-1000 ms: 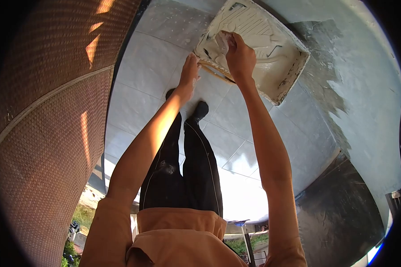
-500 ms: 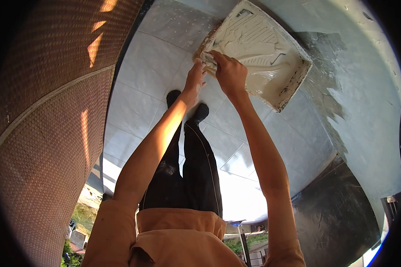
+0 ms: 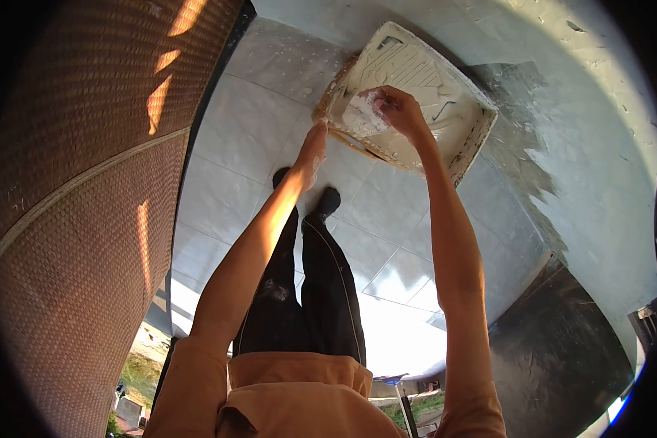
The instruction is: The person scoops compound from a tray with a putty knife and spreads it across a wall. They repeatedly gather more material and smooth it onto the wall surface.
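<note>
A large paint tray (image 3: pixel 469 157), its walls crusted and its inside coated with thick cream-white paint, is in front of me beside the wall. My left hand (image 3: pixel 314 152) is at the tray's near left corner, fingertips pinched on the rim; the hand partly hides its own grip. Over the tray's near left part, my right hand (image 3: pixel 398 111) grips a crumpled whitish piece (image 3: pixel 363 117), smeared with paint and looking like cloth or thin plastic. Its exact kind does not show. White smears mark the fingers of my right hand and the palm side of my left.
Grey floor tiles (image 3: pixel 233 120) lie beneath the tray and my feet, with white spatters near the tray. A pale painted wall (image 3: pixel 598 131) with a darker grey patch (image 3: pixel 515 95) rises on the right. Brown woven material (image 3: pixel 80 241) stands on the left, a dark panel (image 3: pixel 562 336) at lower right.
My right hand has moved right and away from my left hand, with the whitish piece now spread below its fingers. My left hand's fingers have drawn together at the tray's corner. The view has shifted slightly.
</note>
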`<action>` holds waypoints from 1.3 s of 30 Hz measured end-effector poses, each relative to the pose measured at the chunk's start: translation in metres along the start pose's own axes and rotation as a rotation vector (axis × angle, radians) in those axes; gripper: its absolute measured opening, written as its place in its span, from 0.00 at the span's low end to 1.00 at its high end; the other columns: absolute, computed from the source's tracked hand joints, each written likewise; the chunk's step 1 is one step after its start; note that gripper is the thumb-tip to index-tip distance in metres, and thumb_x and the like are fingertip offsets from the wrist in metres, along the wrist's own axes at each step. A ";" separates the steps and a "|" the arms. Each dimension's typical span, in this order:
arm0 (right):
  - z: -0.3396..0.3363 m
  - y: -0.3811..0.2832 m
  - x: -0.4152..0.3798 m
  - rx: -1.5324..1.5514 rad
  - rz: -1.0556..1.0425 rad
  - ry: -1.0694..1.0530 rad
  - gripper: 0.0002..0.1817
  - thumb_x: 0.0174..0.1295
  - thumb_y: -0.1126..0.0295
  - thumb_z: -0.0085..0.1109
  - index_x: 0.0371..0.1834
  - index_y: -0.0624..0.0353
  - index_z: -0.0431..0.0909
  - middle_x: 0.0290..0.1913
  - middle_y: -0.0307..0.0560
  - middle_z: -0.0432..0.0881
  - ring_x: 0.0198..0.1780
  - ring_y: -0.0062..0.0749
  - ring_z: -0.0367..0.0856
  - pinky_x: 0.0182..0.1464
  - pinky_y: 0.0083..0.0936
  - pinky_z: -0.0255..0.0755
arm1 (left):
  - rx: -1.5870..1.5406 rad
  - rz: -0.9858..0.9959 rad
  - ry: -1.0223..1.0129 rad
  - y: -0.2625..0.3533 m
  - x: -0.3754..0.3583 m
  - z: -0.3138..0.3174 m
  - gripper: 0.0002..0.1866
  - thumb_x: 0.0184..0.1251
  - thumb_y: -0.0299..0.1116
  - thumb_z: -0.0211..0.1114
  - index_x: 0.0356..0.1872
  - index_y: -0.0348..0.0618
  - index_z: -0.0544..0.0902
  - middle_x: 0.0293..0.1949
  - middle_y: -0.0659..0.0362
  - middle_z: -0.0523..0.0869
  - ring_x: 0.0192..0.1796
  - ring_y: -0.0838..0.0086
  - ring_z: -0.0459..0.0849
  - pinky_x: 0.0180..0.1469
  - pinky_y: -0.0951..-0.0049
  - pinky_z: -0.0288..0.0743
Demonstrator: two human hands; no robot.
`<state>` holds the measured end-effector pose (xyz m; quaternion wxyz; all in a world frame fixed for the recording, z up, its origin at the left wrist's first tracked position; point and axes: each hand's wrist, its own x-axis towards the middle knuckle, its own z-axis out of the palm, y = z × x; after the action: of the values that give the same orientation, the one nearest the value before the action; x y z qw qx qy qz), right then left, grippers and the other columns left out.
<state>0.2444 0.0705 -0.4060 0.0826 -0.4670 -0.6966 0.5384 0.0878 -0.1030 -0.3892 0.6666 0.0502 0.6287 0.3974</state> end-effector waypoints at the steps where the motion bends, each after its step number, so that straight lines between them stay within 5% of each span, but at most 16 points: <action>1: -0.010 -0.015 -0.012 0.208 0.100 -0.062 0.14 0.70 0.70 0.59 0.56 0.60 0.80 0.35 0.31 0.79 0.34 0.16 0.75 0.40 0.20 0.74 | 0.004 0.011 -0.008 -0.010 0.007 -0.007 0.37 0.77 0.63 0.37 0.79 0.55 0.51 0.80 0.59 0.51 0.80 0.60 0.47 0.75 0.50 0.48; 2: -0.013 -0.025 -0.027 0.203 0.092 -0.051 0.14 0.70 0.70 0.59 0.56 0.60 0.80 0.35 0.31 0.79 0.34 0.16 0.75 0.40 0.20 0.74 | 0.026 0.057 0.034 -0.019 0.011 -0.015 0.37 0.77 0.61 0.39 0.79 0.55 0.51 0.80 0.58 0.50 0.81 0.61 0.46 0.75 0.49 0.47; 4: -0.017 -0.036 -0.051 0.671 0.157 0.086 0.12 0.70 0.69 0.59 0.54 0.57 0.81 0.33 0.32 0.79 0.33 0.16 0.75 0.35 0.23 0.70 | 0.049 0.122 0.067 -0.013 0.010 -0.022 0.36 0.77 0.60 0.41 0.79 0.54 0.52 0.80 0.57 0.50 0.81 0.62 0.45 0.75 0.49 0.46; 6: -0.020 -0.034 -0.072 0.715 0.174 0.162 0.13 0.72 0.68 0.56 0.57 0.56 0.77 0.36 0.33 0.79 0.36 0.18 0.78 0.38 0.25 0.74 | 0.056 0.109 0.097 0.009 -0.005 -0.018 0.36 0.77 0.57 0.45 0.79 0.52 0.52 0.80 0.55 0.50 0.81 0.65 0.43 0.77 0.52 0.44; 7: -0.021 -0.042 -0.085 0.871 0.173 0.222 0.14 0.72 0.69 0.55 0.59 0.54 0.75 0.39 0.34 0.80 0.37 0.20 0.79 0.41 0.27 0.76 | 0.053 0.353 0.144 0.033 -0.032 0.002 0.31 0.79 0.48 0.46 0.75 0.38 0.60 0.76 0.48 0.60 0.77 0.62 0.58 0.76 0.66 0.50; 12: -0.039 -0.121 -0.137 1.342 -0.023 0.415 0.15 0.73 0.72 0.52 0.62 0.53 0.72 0.50 0.37 0.81 0.47 0.26 0.81 0.55 0.33 0.76 | 0.247 0.570 0.113 0.116 -0.091 0.015 0.29 0.81 0.46 0.43 0.74 0.39 0.61 0.74 0.47 0.62 0.77 0.60 0.59 0.76 0.64 0.52; 14: -0.052 -0.125 -0.149 1.374 -0.316 0.294 0.16 0.73 0.73 0.51 0.62 0.54 0.70 0.53 0.40 0.80 0.50 0.29 0.80 0.59 0.36 0.75 | -0.264 0.037 -0.311 0.175 -0.124 0.004 0.30 0.81 0.51 0.42 0.77 0.50 0.57 0.78 0.54 0.56 0.80 0.62 0.52 0.76 0.64 0.47; 15: -0.059 -0.158 -0.157 1.414 -0.301 0.365 0.17 0.73 0.76 0.49 0.64 0.55 0.67 0.57 0.43 0.77 0.55 0.32 0.78 0.64 0.39 0.71 | 0.252 0.680 0.040 0.148 -0.124 0.038 0.28 0.81 0.46 0.42 0.74 0.39 0.62 0.74 0.47 0.63 0.76 0.59 0.59 0.76 0.63 0.52; 19: -0.094 -0.247 -0.185 1.398 -0.458 0.452 0.26 0.73 0.78 0.46 0.73 0.50 0.57 0.66 0.44 0.71 0.67 0.37 0.70 0.70 0.46 0.65 | 0.317 0.803 -0.035 0.215 -0.176 0.058 0.28 0.81 0.46 0.43 0.73 0.39 0.63 0.74 0.47 0.63 0.76 0.60 0.60 0.76 0.63 0.51; 24: -0.132 -0.347 -0.219 1.398 -0.721 0.597 0.28 0.73 0.77 0.49 0.74 0.45 0.55 0.66 0.43 0.69 0.67 0.35 0.70 0.69 0.49 0.68 | 0.340 1.009 -0.168 0.307 -0.246 0.090 0.27 0.81 0.45 0.43 0.74 0.41 0.63 0.74 0.49 0.64 0.76 0.61 0.59 0.76 0.63 0.51; 31: -0.175 -0.467 -0.281 1.242 -1.031 0.746 0.31 0.72 0.77 0.51 0.75 0.46 0.54 0.56 0.44 0.77 0.54 0.31 0.78 0.64 0.49 0.75 | 0.400 1.557 -0.211 0.399 -0.357 0.121 0.25 0.80 0.39 0.47 0.72 0.38 0.64 0.72 0.49 0.67 0.75 0.60 0.62 0.76 0.62 0.53; 37: -0.201 -0.500 -0.314 1.159 -1.131 0.865 0.27 0.73 0.78 0.48 0.72 0.47 0.53 0.55 0.45 0.77 0.50 0.27 0.79 0.61 0.44 0.78 | 0.500 1.754 -0.142 0.436 -0.415 0.133 0.25 0.80 0.39 0.48 0.71 0.39 0.65 0.71 0.48 0.67 0.75 0.60 0.63 0.76 0.61 0.53; 39: -0.210 -0.501 -0.320 1.118 -1.178 0.869 0.25 0.73 0.78 0.48 0.70 0.48 0.57 0.58 0.46 0.74 0.56 0.34 0.80 0.62 0.44 0.79 | 0.509 1.793 -0.173 0.444 -0.421 0.140 0.25 0.80 0.39 0.48 0.71 0.39 0.65 0.71 0.48 0.67 0.75 0.59 0.63 0.76 0.61 0.53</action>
<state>0.2684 -0.0172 0.2181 0.8114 -0.0902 -0.3680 0.4450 0.0480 0.0094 0.2268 0.1247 0.6904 0.3714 0.6082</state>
